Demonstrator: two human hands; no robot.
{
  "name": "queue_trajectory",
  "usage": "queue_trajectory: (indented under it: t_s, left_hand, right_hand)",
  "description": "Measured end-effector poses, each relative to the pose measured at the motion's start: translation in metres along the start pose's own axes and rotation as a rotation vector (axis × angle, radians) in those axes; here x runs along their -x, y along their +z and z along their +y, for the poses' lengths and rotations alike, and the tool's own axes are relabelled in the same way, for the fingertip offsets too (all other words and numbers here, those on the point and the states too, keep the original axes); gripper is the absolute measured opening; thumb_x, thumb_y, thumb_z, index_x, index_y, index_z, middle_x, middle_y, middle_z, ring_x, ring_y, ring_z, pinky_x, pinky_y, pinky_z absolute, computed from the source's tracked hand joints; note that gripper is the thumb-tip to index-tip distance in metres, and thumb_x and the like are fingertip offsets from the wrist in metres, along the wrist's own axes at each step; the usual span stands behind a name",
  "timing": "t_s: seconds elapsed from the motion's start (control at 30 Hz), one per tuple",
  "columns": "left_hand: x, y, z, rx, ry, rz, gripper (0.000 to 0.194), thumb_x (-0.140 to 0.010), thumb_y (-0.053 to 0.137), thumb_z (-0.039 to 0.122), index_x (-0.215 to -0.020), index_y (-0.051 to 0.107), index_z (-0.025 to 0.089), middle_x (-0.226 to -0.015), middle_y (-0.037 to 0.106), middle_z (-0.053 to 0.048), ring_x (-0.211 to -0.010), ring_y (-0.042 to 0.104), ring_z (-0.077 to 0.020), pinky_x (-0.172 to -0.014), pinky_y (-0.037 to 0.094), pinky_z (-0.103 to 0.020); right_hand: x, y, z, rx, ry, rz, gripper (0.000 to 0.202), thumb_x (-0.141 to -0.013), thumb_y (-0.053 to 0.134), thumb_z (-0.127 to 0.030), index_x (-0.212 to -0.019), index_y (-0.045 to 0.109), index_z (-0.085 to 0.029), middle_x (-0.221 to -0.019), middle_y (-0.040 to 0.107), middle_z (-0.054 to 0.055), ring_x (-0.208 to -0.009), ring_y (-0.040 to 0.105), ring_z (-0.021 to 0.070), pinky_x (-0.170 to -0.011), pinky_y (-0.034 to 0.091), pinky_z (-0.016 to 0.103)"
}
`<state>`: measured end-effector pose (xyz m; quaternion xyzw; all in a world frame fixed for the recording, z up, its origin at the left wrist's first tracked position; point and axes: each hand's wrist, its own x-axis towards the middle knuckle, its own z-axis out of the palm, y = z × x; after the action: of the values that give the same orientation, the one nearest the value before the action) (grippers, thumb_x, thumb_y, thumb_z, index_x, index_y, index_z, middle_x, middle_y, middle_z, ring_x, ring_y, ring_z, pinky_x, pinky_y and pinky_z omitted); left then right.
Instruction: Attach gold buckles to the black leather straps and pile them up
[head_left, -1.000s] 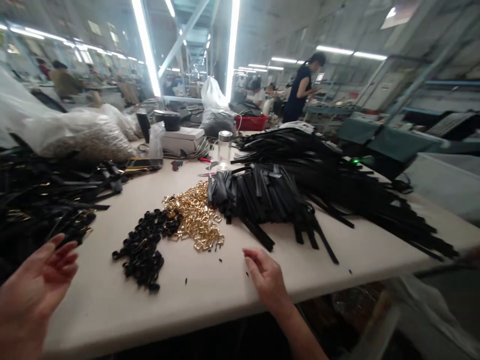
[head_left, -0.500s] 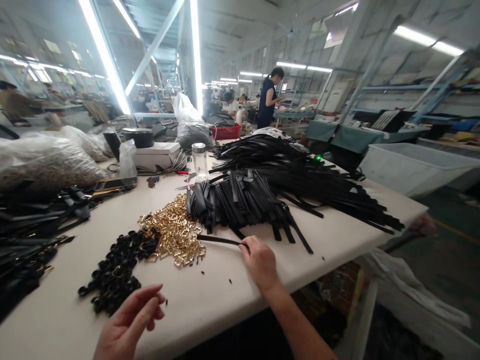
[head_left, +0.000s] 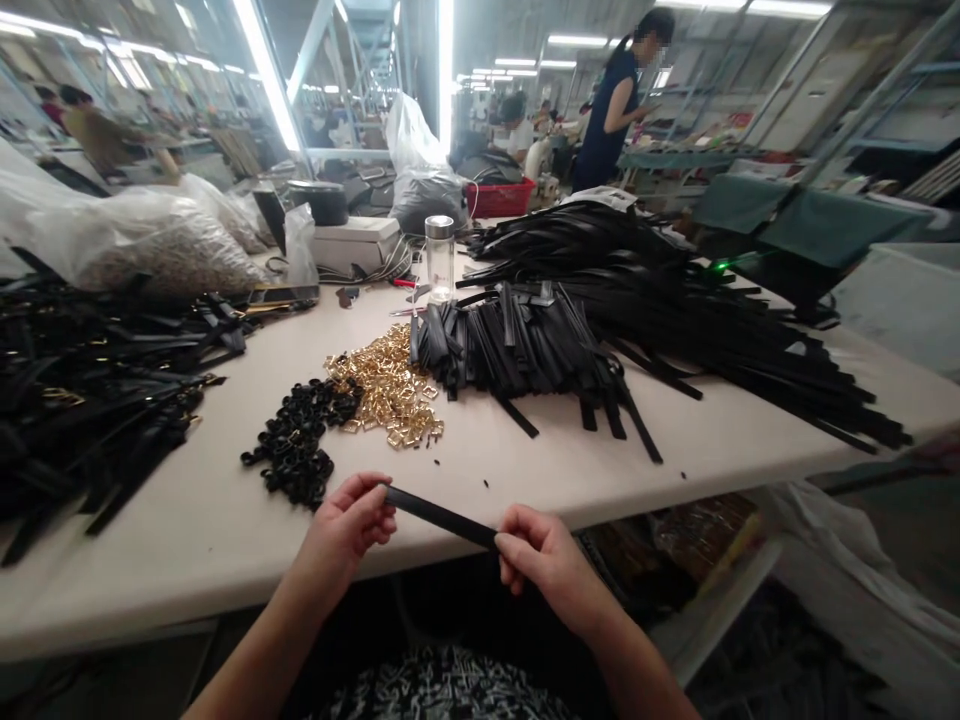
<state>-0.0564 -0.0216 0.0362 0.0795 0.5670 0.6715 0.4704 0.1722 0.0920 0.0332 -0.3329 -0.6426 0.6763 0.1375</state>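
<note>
A short black strap [head_left: 441, 517] is stretched between my two hands, just over the table's front edge. My left hand [head_left: 352, 518] pinches its left end between thumb and fingers. The right end is gripped by my right hand [head_left: 536, 555]. Beyond my left hand lies a heap of small black loops [head_left: 296, 440]. Gold metal buckles [head_left: 390, 385] are piled against it. To the right of the buckles, short black straps [head_left: 517, 345] lie in a loose stack. Longer black strips [head_left: 675, 290] spread behind them.
A glass bottle [head_left: 439, 262] stands behind the buckles, near a white box [head_left: 356, 243]. Finished-looking straps with gold fittings [head_left: 127, 370] cover the table's left side. Plastic bags [head_left: 172, 240] sit at the back left. A person in dark clothing [head_left: 611, 110] stands beyond the table.
My right hand has drawn the strap back toward me, and my left hand has come up to grip its other end. The view has tilted down and turned left.
</note>
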Motion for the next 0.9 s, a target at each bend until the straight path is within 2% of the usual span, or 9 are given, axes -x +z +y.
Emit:
queue_trajectory:
  t_s: [0.13, 0.23, 0.33, 0.43, 0.5, 0.57, 0.67, 0.77, 0.9]
  left_hand:
    - [0.008, -0.002, -0.004, 0.048, -0.079, 0.001, 0.043, -0.058, 0.088, 0.030, -0.089, 0.063, 0.015, -0.061, 0.066, -0.001, -0.050, 0.060, -0.0104, -0.046, 0.047, -0.016]
    - [0.013, 0.002, -0.008, 0.061, -0.110, -0.011, 0.041, -0.059, 0.087, 0.028, -0.089, 0.063, 0.015, -0.062, 0.066, -0.001, -0.050, 0.060, -0.0100, -0.047, 0.047, -0.016]
    - [0.019, 0.007, -0.012, 0.047, -0.095, -0.062, 0.039, -0.062, 0.087, 0.031, -0.090, 0.063, 0.016, -0.062, 0.064, 0.001, -0.050, 0.058, -0.0087, -0.048, 0.046, -0.016]
    - [0.024, 0.011, -0.013, -0.030, -0.009, -0.140, 0.035, -0.069, 0.084, 0.035, -0.094, 0.065, 0.018, -0.061, 0.062, 0.004, -0.049, 0.055, -0.0076, -0.050, 0.045, -0.017]
    - [0.027, 0.015, -0.013, -0.089, 0.073, -0.166, 0.034, -0.075, 0.079, 0.039, -0.099, 0.065, 0.019, -0.067, 0.066, 0.002, -0.057, 0.061, -0.0105, -0.057, 0.049, -0.019]
    - [0.030, 0.018, -0.016, -0.147, 0.116, -0.187, 0.036, -0.080, 0.074, 0.044, -0.105, 0.064, 0.019, -0.084, 0.071, -0.004, -0.077, 0.069, -0.0170, -0.069, 0.054, -0.025]
    - [0.034, 0.021, -0.025, -0.218, 0.015, -0.271, 0.045, -0.082, 0.071, 0.050, -0.115, 0.063, 0.019, -0.105, 0.072, -0.010, -0.098, 0.069, -0.0242, -0.082, 0.055, -0.031]
    - [0.037, 0.024, -0.035, -0.218, -0.179, -0.345, 0.049, -0.078, 0.075, 0.048, -0.114, 0.063, 0.017, -0.094, 0.074, -0.010, -0.082, 0.071, -0.0210, -0.072, 0.054, -0.029]
    - [0.036, 0.027, -0.038, -0.158, -0.290, -0.341, 0.041, -0.069, 0.083, 0.041, -0.095, 0.064, 0.015, -0.070, 0.069, -0.003, -0.057, 0.063, -0.0120, -0.053, 0.046, -0.019]
  right_hand:
    - [0.008, 0.008, -0.011, 0.434, -0.233, 0.106, 0.015, -0.093, 0.055, -0.028, -0.092, 0.067, -0.020, -0.086, 0.070, 0.003, -0.080, 0.063, 0.0199, -0.074, 0.047, 0.028]
    - [0.005, 0.020, -0.020, 0.512, -0.337, 0.113, 0.020, -0.092, 0.059, -0.028, -0.109, 0.069, -0.023, -0.104, 0.071, 0.004, -0.095, 0.064, 0.0234, -0.086, 0.045, 0.031]
    - [-0.006, 0.032, -0.022, 0.393, -0.281, -0.052, 0.016, -0.092, 0.060, -0.024, -0.102, 0.073, -0.021, -0.091, 0.071, 0.001, -0.083, 0.063, 0.0200, -0.076, 0.046, 0.027]
    - [-0.015, 0.038, -0.016, 0.231, -0.227, -0.218, 0.008, -0.086, 0.065, -0.020, -0.083, 0.072, -0.018, -0.075, 0.062, -0.003, -0.070, 0.056, 0.0142, -0.063, 0.041, 0.022]
    - [-0.017, 0.038, -0.011, 0.137, -0.252, -0.152, 0.007, -0.081, 0.068, -0.022, -0.077, 0.069, -0.017, -0.074, 0.058, -0.003, -0.069, 0.053, 0.0128, -0.063, 0.040, 0.021]
    - [-0.017, 0.036, -0.008, -0.017, -0.240, -0.009, 0.012, -0.081, 0.068, -0.028, -0.081, 0.066, -0.016, -0.073, 0.058, -0.003, -0.064, 0.052, 0.0119, -0.058, 0.040, 0.021]
    - [-0.015, 0.029, -0.004, -0.284, -0.181, 0.211, 0.025, -0.084, 0.067, -0.040, -0.090, 0.060, -0.017, -0.067, 0.057, -0.004, -0.051, 0.049, 0.0106, -0.048, 0.041, 0.020]
    - [-0.016, 0.021, 0.005, -0.404, -0.189, 0.361, 0.032, -0.083, 0.072, -0.045, -0.089, 0.057, -0.017, -0.065, 0.056, -0.004, -0.050, 0.052, 0.0107, -0.047, 0.045, 0.019]
    - [-0.016, 0.010, 0.020, -0.435, -0.159, 0.407, 0.039, -0.082, 0.074, -0.050, -0.095, 0.058, -0.017, -0.073, 0.061, -0.001, -0.055, 0.059, 0.0146, -0.050, 0.051, 0.023]
